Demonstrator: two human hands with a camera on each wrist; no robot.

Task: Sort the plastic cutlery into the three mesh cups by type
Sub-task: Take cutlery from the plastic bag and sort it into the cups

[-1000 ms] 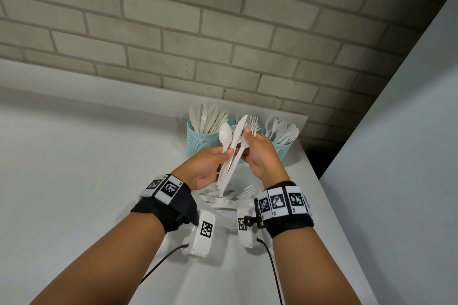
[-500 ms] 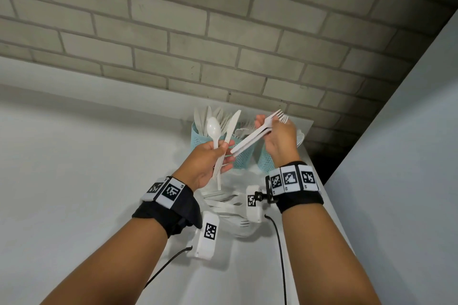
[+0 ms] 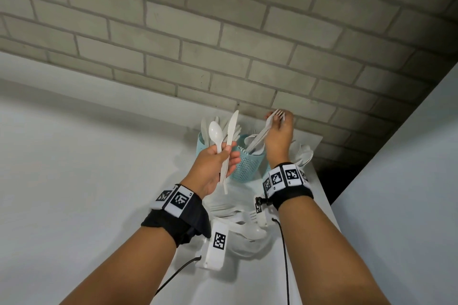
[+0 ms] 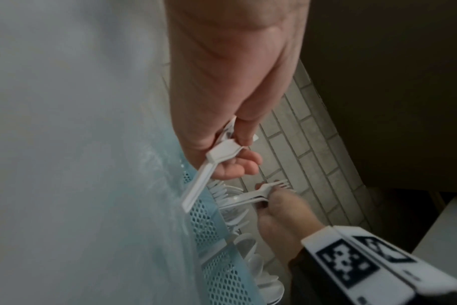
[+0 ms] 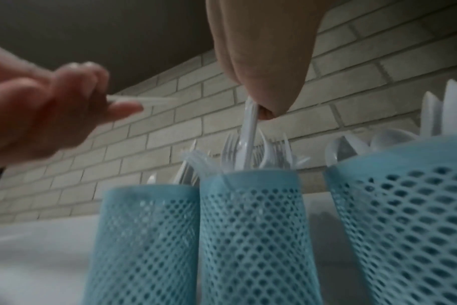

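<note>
Left of the middle mesh cup point(image 3: 247, 164), my left hand point(image 3: 213, 166) grips a spoon point(image 3: 216, 135) and a knife point(image 3: 230, 136) upright. Above that cup, my right hand point(image 3: 278, 137) pinches forks point(image 3: 262, 135) (tines up), their handles dipping into its forks.

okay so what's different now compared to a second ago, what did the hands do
The right hand pulled the forks out of the bundle both hands held and carried them right, handles down over the middle mesh cup. The left hand still holds the spoon and knife. The three cups stayed put.
</note>
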